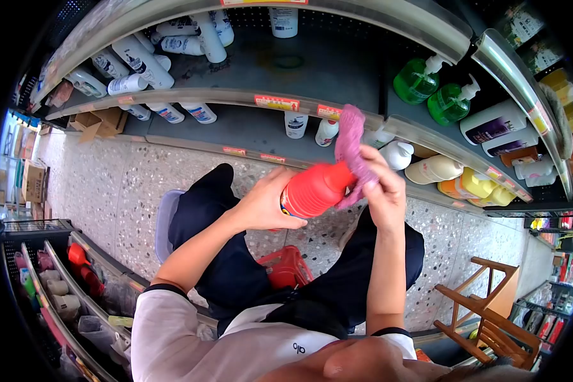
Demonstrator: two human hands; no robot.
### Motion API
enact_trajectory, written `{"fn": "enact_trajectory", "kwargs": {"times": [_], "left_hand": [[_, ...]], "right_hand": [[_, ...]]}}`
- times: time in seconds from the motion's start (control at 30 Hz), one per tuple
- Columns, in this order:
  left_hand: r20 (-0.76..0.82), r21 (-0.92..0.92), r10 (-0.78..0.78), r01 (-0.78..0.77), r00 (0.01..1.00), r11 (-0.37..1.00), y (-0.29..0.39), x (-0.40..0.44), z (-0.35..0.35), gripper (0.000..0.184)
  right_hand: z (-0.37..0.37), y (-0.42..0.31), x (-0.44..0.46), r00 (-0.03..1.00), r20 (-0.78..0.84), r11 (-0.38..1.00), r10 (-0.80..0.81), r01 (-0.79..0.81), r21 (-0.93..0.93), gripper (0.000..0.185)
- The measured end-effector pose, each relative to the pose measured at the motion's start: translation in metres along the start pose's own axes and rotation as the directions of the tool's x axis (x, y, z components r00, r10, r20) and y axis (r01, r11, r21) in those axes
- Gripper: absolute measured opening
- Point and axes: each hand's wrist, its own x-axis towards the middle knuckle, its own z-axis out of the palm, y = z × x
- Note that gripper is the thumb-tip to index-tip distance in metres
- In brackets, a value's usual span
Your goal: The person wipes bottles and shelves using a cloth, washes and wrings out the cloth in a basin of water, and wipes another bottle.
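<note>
My left hand (267,200) is wrapped round the body of a red plastic bottle (315,191), which is tilted with its neck toward the upper right. A pink cloth (351,143) is pinched in my right hand (383,181) and lies against the neck end of the bottle. The cloth hides the bottle's top, and one end of it sticks up past my fingers. Part of a label shows at the bottle's lower end, near my left fingers.
Ahead are shelves (235,95) with white bottles (143,60), green pump bottles (417,79) and yellow jugs (477,184). A red stool (285,267) is between my legs. A wooden chair (490,312) stands at the right, a lilac tub (167,223) by my left leg.
</note>
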Motion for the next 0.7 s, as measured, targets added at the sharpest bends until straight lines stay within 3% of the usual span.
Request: {"fn": "enact_trajectory", "kwargs": {"times": [0.1,0.2,0.3,0.53,0.7], "left_hand": [[0.079,-0.022,-0.009,0.011,0.997,1.000,-0.009,-0.007,0.003,0.069],[0.195,0.004,-0.032,0.032,0.980,0.999,-0.015,-0.013,0.001,0.069],[0.274,0.017,0.002,-0.007,0.962,1.000,-0.023,-0.019,-0.001,0.069],[0.303,-0.003,-0.027,0.029,0.953,1.000,-0.034,-0.034,0.005,0.069],[0.192,0.093,-0.171,0.156,0.966,0.983,-0.029,-0.035,0.010,0.072]], "right_hand": [[-0.008,-0.005,-0.002,0.981,0.192,0.987,0.038,-0.007,-0.161,0.030],[-0.021,-0.010,-0.005,0.893,0.413,0.958,0.178,-0.062,-0.280,0.038],[-0.016,-0.016,-0.010,0.808,0.534,0.929,0.250,-0.043,-0.368,0.045],[-0.007,-0.001,-0.023,0.834,0.464,0.868,0.299,-0.037,-0.494,0.035],[0.002,0.011,-0.017,0.908,0.349,0.820,0.232,0.010,-0.572,0.026]]}}
